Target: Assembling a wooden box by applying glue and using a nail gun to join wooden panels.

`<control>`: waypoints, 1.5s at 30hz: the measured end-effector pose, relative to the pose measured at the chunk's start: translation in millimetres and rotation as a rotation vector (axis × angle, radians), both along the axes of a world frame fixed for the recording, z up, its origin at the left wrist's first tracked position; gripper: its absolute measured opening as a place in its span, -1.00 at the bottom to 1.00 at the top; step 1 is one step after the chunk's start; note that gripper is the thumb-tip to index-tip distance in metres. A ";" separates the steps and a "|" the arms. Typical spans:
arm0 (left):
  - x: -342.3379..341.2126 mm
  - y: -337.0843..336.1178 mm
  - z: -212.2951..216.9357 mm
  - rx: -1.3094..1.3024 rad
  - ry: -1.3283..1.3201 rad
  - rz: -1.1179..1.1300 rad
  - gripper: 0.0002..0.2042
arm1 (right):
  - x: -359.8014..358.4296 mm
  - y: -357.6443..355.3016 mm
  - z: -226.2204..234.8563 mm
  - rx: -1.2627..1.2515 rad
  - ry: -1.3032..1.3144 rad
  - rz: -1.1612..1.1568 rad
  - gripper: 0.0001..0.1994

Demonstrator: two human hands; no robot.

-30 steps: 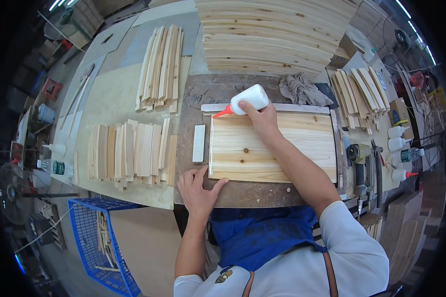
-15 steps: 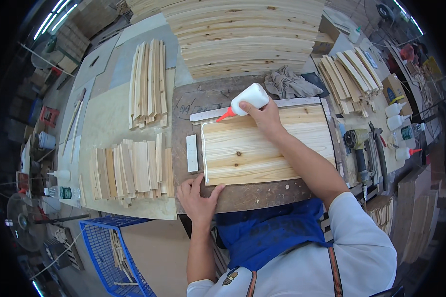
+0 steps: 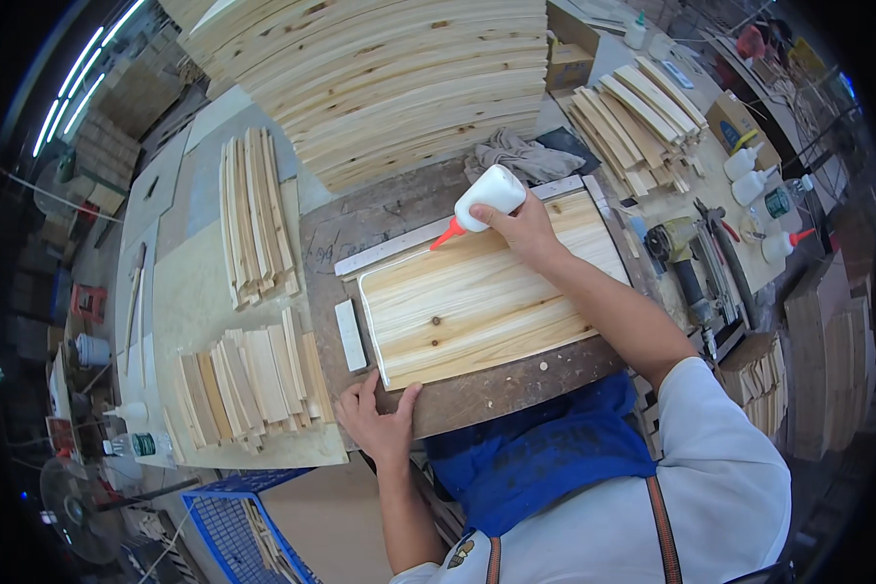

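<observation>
My right hand (image 3: 526,232) is closed around a white glue bottle (image 3: 494,197) with a red nozzle. The bottle is tilted, its tip down at the far edge of a pale wooden board (image 3: 496,316). A white line of glue runs along the board's left edge and round the corner onto its far edge, up to the nozzle. My left hand (image 3: 378,425) rests with thumb and fingers apart at the board's near left corner, holding nothing. Wooden strips line the board's far and right edges, and a short pale block (image 3: 350,335) lies left of it.
A tall stack of boards (image 3: 409,92) stands behind, beside a grey rag (image 3: 526,159). Wood strips lie in piles at left (image 3: 258,219), near left (image 3: 253,380) and far right (image 3: 633,122). A nail gun (image 3: 686,263) lies at right. A blue crate (image 3: 229,530) stands below left.
The whole view has turned and shifted. Relative to the board, the bottle has moved slightly right along the far edge, and the glue line there is longer. My left hand stays at the corner.
</observation>
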State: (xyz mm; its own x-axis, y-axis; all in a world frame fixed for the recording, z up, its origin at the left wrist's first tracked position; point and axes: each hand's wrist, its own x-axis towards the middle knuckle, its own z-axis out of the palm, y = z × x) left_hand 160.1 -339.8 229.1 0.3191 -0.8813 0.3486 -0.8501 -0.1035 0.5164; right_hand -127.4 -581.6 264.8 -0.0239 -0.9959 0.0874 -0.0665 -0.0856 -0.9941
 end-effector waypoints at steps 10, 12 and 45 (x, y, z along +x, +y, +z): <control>21.5 2.9 -0.8 -0.027 -0.008 0.000 -0.36 | -19.3 10.4 7.7 -0.008 0.026 -0.082 -0.52; 23.9 1.0 -1.8 -0.030 -0.008 -0.011 -0.37 | -24.2 11.0 7.7 -0.012 0.012 -0.064 -0.51; 76.2 -6.8 -16.2 -0.020 0.028 -0.025 -0.39 | -135.2 15.7 16.7 -0.047 0.121 -0.445 -0.53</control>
State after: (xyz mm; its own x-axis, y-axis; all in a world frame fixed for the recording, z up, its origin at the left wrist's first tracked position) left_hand 236.3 -346.6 212.9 0.3070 -0.8819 0.3579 -0.8375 -0.0716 0.5418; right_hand -262.5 -565.9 281.5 -0.4349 -0.8860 0.1609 -0.2225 -0.0674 -0.9726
